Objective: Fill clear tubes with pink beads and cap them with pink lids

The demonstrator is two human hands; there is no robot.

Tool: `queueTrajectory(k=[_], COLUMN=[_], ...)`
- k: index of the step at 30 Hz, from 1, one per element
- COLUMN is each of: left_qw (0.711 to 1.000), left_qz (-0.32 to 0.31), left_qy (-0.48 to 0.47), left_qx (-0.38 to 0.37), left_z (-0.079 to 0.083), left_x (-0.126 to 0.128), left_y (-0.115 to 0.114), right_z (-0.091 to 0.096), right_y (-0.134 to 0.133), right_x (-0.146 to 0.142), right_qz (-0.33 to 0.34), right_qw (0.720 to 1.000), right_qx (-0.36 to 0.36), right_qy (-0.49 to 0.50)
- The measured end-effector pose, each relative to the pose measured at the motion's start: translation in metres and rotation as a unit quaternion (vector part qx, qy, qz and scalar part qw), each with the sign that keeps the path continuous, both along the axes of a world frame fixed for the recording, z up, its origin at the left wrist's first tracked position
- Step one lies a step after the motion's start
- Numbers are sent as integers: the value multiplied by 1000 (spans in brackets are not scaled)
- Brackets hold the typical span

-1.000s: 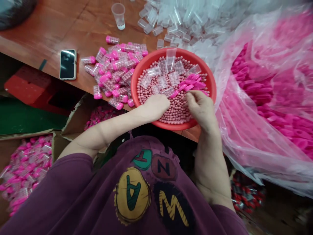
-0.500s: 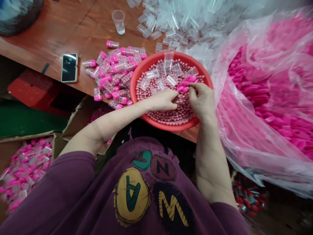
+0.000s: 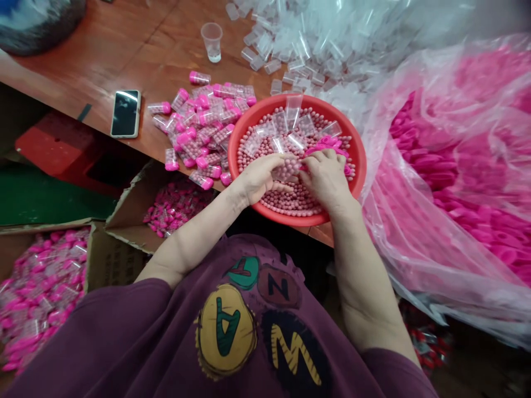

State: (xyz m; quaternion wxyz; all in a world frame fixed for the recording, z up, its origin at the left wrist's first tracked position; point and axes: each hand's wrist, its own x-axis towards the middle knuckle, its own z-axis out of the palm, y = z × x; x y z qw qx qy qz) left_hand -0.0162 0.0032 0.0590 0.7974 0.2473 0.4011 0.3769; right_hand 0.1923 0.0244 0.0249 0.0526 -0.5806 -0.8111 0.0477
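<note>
In my left hand (image 3: 259,177) is a clear plastic bottle (image 3: 285,167) full of pink beads, held sideways over the red basin (image 3: 360,160). The fingers of my right hand (image 3: 327,177) are closed at the bottle's right end. A bit of bright pink shows there, seemingly a cap mostly hidden by the fingers. Loose pink beads (image 3: 290,205) fill the basin under both hands. On the beads lie several empty clear bottles (image 3: 306,125). Bright pink caps (image 3: 329,145) lie just behind my right hand.
Left of the basin is a pile of filled, pink-capped bottles (image 3: 203,124). A phone (image 3: 125,114) and a clear cup (image 3: 212,41) rest on the table. Empty bottles (image 3: 290,41) are heaped behind. A plastic bag (image 3: 415,221) of pink caps stands right; cardboard boxes (image 3: 114,260) sit below left.
My left hand has turned and now holds a bead-filled bottle up. My right hand has come from the caps to the bottle's end. The view has shifted slightly.
</note>
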Motion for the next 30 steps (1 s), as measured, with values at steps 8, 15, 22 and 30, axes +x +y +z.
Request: queueTrajectory(k=[8,15,22,30], left_qw=[993,989,991,995], left_qz=[-36,-11,10,16], left_qy=[-87,-134,-128,-101], left_qx=[-64,-55,-44,-11], left_z=[0,-3,-1,-3], left_x=[-4,-6,-2,0], left_y=[13,10,5,2], right_z=[-15,7,21,29], right_y=[-14,-22,-26,-31], right_x=[15,-11,-19,-24], right_qz=[-100,-94,-64,-23], right_qw=[876,815,880,902], right_qx=[15,-18,67,91], right_qy=[471,571,466,421])
